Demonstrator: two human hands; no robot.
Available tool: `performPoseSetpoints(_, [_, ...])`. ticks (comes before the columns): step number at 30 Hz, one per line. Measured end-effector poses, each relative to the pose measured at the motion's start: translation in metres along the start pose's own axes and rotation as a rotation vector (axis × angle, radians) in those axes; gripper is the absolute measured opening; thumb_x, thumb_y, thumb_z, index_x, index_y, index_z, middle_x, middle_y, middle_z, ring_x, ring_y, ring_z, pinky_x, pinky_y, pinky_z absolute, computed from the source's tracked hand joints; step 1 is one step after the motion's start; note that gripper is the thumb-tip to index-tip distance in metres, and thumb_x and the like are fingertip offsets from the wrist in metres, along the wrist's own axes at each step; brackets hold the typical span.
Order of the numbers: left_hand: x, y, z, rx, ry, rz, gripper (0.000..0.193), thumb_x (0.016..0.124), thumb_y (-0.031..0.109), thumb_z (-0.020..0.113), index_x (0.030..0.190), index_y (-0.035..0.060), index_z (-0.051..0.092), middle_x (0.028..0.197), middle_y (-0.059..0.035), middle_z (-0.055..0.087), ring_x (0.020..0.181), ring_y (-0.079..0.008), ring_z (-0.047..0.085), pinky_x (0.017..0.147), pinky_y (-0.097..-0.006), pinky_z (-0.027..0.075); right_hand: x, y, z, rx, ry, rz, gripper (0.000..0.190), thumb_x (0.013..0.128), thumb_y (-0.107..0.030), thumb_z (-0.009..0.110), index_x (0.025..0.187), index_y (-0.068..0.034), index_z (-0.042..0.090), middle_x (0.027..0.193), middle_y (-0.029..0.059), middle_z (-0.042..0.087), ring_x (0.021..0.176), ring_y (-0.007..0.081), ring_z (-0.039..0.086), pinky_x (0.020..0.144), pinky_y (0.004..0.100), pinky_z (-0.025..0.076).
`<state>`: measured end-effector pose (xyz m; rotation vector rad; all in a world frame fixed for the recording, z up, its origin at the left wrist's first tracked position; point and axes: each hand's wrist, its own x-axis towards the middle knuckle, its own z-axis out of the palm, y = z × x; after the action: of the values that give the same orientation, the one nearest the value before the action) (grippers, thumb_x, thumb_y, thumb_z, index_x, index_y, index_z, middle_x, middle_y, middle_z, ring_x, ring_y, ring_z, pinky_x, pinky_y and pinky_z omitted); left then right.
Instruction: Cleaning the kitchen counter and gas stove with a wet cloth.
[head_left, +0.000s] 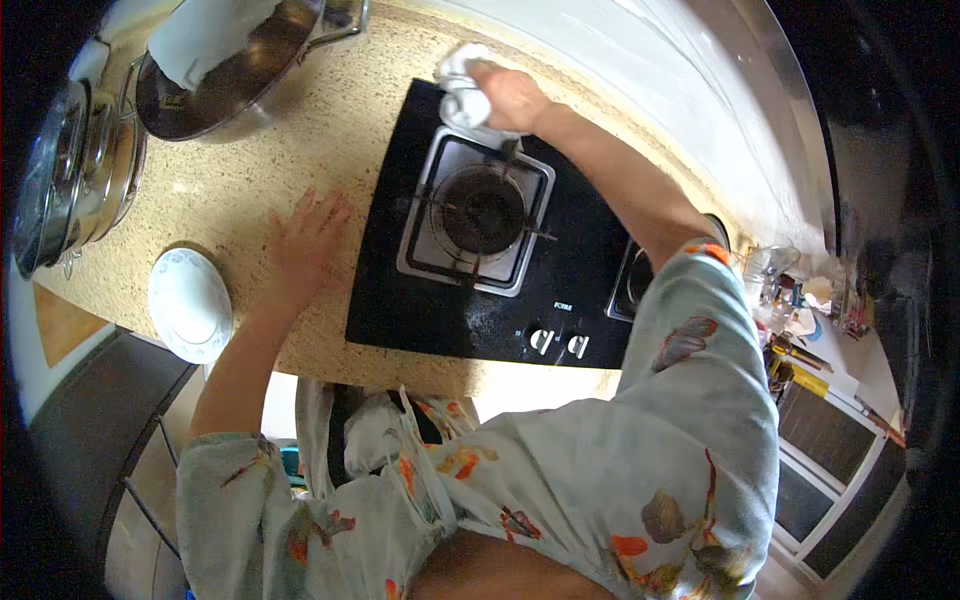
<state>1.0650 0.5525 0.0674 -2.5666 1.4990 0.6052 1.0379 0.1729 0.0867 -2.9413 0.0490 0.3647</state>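
Observation:
My right hand (516, 96) grips a bunched white cloth (463, 97) at the back left edge of a black gas cooktop (382, 300). Below the cloth sits the left burner (480, 210), with a square metal drip tray (424, 259) and dark pan supports around it. A pale, powdery smudge marks the black surface in front of this burner. My left hand (309, 244) is spread over the speckled countertop (322, 161), left of the cooktop, and holds nothing. Two control knobs (559, 343) are at the cooktop's front. My right arm partly hides a second burner (637, 277).
A large metal wok (247, 97) with a white sheet or cloth (202, 41) in it stands at the back left. Stacked pots (82, 180) stand along the left edge. A white patterned plate (190, 304) lies by the front edge. Various items (802, 300) crowd the right side.

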Motion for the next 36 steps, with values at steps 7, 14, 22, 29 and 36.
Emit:
performPoseSetpoints(7, [-0.001, 0.015, -0.018, -0.063, 0.014, -0.041, 0.113, 0.057, 0.020, 0.087, 0.150, 0.0306, 0.023, 0.158, 0.0095, 0.013, 0.146, -0.0234, 0.015, 0.110, -0.0657, 0.023, -0.001, -0.016, 0.005, 0.091, 0.172, 0.195, 0.070, 0.066, -0.033, 0.081, 0.122, -0.004, 0.051, 0.119, 0.0186, 0.057, 0.108, 0.0342, 0.060, 0.089, 0.0416, 0.050])
performPoseSetpoints(14, [-0.003, 0.013, -0.009, -0.050, -0.011, -0.081, 0.112, 0.060, 0.012, 0.084, 0.150, 0.0303, 0.020, 0.159, 0.0101, 0.011, 0.146, -0.0230, 0.015, 0.111, -0.0638, 0.025, -0.091, 0.048, 0.004, 0.030, -0.117, 0.354, 0.096, 0.064, -0.043, 0.083, 0.140, -0.005, 0.038, 0.130, 0.0209, 0.053, 0.115, 0.0338, 0.057, 0.096, 0.0394, 0.048])
performPoseSetpoints(22, [-0.001, 0.011, -0.006, -0.094, 0.108, -0.033, 0.116, 0.056, 0.021, 0.087, 0.150, 0.0292, 0.020, 0.159, 0.0076, 0.013, 0.146, -0.0245, 0.015, 0.110, -0.0645, 0.024, -0.055, 0.044, -0.005, 0.014, -0.117, 0.163, 0.087, 0.066, -0.042, 0.080, 0.132, 0.002, 0.044, 0.116, 0.0236, 0.061, 0.107, 0.0367, 0.060, 0.092, 0.0403, 0.050])
performPoseSetpoints(29, [-0.001, 0.007, -0.013, -0.121, -0.006, -0.010, 0.121, 0.046, 0.038, 0.086, 0.150, 0.0265, 0.025, 0.158, 0.0042, 0.018, 0.145, -0.0264, 0.018, 0.109, -0.0668, 0.019, -0.011, 0.022, -0.014, -0.056, -0.155, 0.011, 0.084, 0.067, -0.047, 0.077, 0.129, 0.001, 0.046, 0.113, 0.0248, 0.062, 0.102, 0.0372, 0.062, 0.088, 0.0421, 0.051])
performPoseSetpoints(36, [0.001, 0.001, 0.003, -0.046, 0.033, -0.011, 0.120, 0.047, 0.045, 0.086, 0.149, 0.0296, 0.025, 0.159, 0.0075, 0.010, 0.145, -0.0244, 0.016, 0.108, -0.0687, 0.021, 0.045, -0.021, 0.000, 0.057, -0.034, 0.020, 0.074, 0.067, -0.051, 0.075, 0.115, 0.000, 0.052, 0.105, 0.0236, 0.064, 0.095, 0.0364, 0.065, 0.085, 0.0424, 0.053])
